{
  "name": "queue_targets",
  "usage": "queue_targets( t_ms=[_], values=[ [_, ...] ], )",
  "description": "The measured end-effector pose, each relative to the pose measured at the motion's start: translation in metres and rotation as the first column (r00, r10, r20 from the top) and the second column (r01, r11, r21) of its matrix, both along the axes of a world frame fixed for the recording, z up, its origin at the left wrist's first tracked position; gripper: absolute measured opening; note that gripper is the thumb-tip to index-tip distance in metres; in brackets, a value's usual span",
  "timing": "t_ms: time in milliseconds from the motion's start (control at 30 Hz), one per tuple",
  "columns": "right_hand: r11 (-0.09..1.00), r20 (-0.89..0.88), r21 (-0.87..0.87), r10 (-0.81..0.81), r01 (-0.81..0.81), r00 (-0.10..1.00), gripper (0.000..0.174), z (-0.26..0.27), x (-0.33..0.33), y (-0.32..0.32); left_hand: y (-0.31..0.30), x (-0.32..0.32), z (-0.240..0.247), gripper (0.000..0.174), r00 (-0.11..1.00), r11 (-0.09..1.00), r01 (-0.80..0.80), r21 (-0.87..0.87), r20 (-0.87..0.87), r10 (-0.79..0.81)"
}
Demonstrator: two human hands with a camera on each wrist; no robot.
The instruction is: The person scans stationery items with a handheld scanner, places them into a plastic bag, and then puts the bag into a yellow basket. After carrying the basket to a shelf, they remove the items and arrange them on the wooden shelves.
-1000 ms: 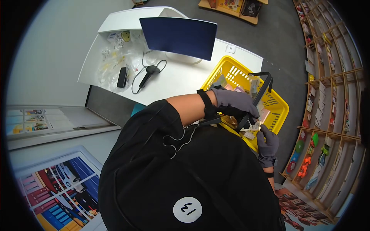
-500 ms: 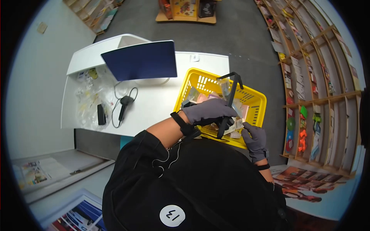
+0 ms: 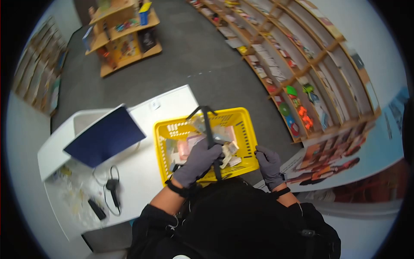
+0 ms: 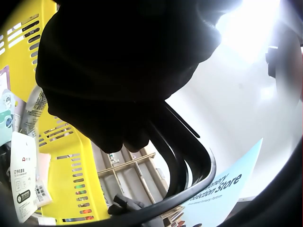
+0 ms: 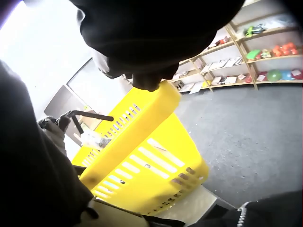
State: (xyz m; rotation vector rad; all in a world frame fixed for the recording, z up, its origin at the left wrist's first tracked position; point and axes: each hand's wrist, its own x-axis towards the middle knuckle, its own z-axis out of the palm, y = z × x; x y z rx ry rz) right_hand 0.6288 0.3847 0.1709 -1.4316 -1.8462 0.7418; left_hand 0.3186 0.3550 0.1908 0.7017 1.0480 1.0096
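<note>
Head view: the yellow basket is at the end of the white worktop, to one side of the screen and the scanner. Whether its base rests fully on the worktop or is partly off it, I can't tell. The left hand grips the black handle, fingers curled round it, above the small packets inside. The right hand is apart from the left, with its fingers at the rim on the basket's right side; whether they pinch the rim or just touch it isn't clear.

The basket looks like stiff, fairly light plastic, with some flex likely in the slotted walls. Its load seems modest: a pink packet, a carded pack and other small boxes and bags, loose enough to slide if it tilts. The handle is probably the best hold, taken near the middle, since it looks hinged and may let the basket swing. A second hold on the thick rim should steady it. Smooth plastic might slip a little against gloves.
</note>
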Motion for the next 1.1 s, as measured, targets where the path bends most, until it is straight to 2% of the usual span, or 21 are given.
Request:
queue_targets(
  t_ms=[67,167,200,233,267,333,367,400,433,467,533,567,633,700,733,800,833,867,967,1100],
  values=[
    [0.991,-0.072,0.016,-0.131,0.133,0.989,0.023,-0.011,0.025,-0.004,-0.003,0.002,0.005,0.029,0.995,0.997,-0.066,-0.03,0.066,0.068],
    [0.915,-0.2,-0.35,-0.284,0.203,0.938,0.026,-0.055,0.073,0.01,-0.004,0.004,0.001,0.031,0.988,0.993,-0.099,-0.065,0.11,0.106],
    [0.912,-0.215,-0.341,-0.314,0.23,0.925,0.026,-0.083,0.097,0.016,-0.005,0.008,0.008,0.03,0.988,0.988,-0.123,-0.097,0.087,0.131],
    [0.835,-0.087,-0.501,-0.31,0.227,0.947,0.032,-0.119,0.129,0.02,-0.005,0.014,0.015,0.03,0.992,0.992,-0.094,-0.085,0.072,0.1],
    [0.728,0.03,-0.646,-0.276,0.23,0.961,0.038,-0.148,0.158,0.021,-0.004,0.02,0.022,0.027,0.98,0.979,-0.171,-0.114,0.083,0.181],
    [0.601,0.149,-0.791,0.005,0.116,0.989,0.048,-0.185,0.211,0.013,-0.004,0.032,0.039,0.026,0.944,0.93,-0.315,-0.19,0.04,0.328],
    [0.564,0.213,-0.813,0.063,0.142,0.975,0.048,-0.209,0.234,0.008,-0.002,0.04,0.046,0.027,0.919,0.894,-0.386,-0.228,-0.007,0.395],
    [0.529,0.277,-0.831,0.131,0.17,0.952,0.048,-0.228,0.256,0.011,0.0,0.044,0.047,0.027,0.922,0.9,-0.382,-0.209,-0.017,0.387],
    [0.502,0.305,-0.863,0.427,0.058,0.851,0.032,-0.225,0.275,0.017,0.001,0.044,0.047,0.029,0.908,0.879,-0.418,-0.228,-0.067,0.415],
    [0.44,0.33,-0.898,0.662,0.007,0.673,0.031,-0.231,0.291,0.025,0.004,0.05,0.045,0.03,0.886,0.852,-0.463,-0.245,-0.118,0.448],
    [0.648,0.481,-0.747,0.682,-0.15,0.55,0.036,-0.21,0.324,0.032,0.005,0.069,0.035,0.031,0.857,0.836,-0.512,-0.198,-0.185,0.481],
    [0.649,0.476,-0.736,0.697,-0.191,0.537,0.036,-0.23,0.329,0.063,0.006,0.075,0.029,0.031,0.831,0.823,-0.544,-0.164,-0.239,0.502],
    [0.573,0.351,-0.803,0.681,-0.167,0.643,0.036,-0.271,0.399,0.065,0.018,0.086,0.032,0.032,0.769,0.78,-0.615,-0.11,-0.303,0.563],
    [0.462,0.229,-0.874,0.665,-0.151,0.711,0.036,-0.317,0.403,0.132,0.022,0.101,0.041,0.032,0.719,0.71,-0.684,-0.165,-0.313,0.62],
    [0.453,0.225,-0.873,0.703,-0.181,0.675,0.036,-0.313,0.397,0.16,0.02,0.109,0.044,0.031,0.695,0.671,-0.714,-0.199,-0.315,0.646],
    [0.259,0.125,-0.966,0.366,0.028,0.922,0.039,-0.301,0.381,0.215,0.023,0.114,0.047,0.031,0.652,0.624,-0.757,-0.196,-0.295,0.698],
    [0.127,0.121,-0.987,0.148,0.102,0.982,0.041,-0.296,0.374,0.239,0.026,0.114,0.046,0.032,0.646,0.618,-0.762,-0.192,-0.273,0.712],
    [0.136,0.118,-0.986,0.173,0.095,0.978,0.041,-0.292,0.366,0.259,0.027,0.114,0.046,0.032,0.647,0.62,-0.762,-0.187,-0.252,0.72],
    [0.32,-0.101,-0.946,-0.155,-0.047,0.983,0.041,-0.28,0.344,0.296,0.028,0.112,0.048,0.035,0.648,0.616,-0.761,-0.204,-0.255,0.717],
    [0.368,-0.159,-0.92,-0.031,-0.136,0.987,0.041,-0.268,0.348,0.285,0.047,0.115,0.06,0.034,0.651,0.618,-0.758,-0.209,-0.282,0.704]
  ],
)
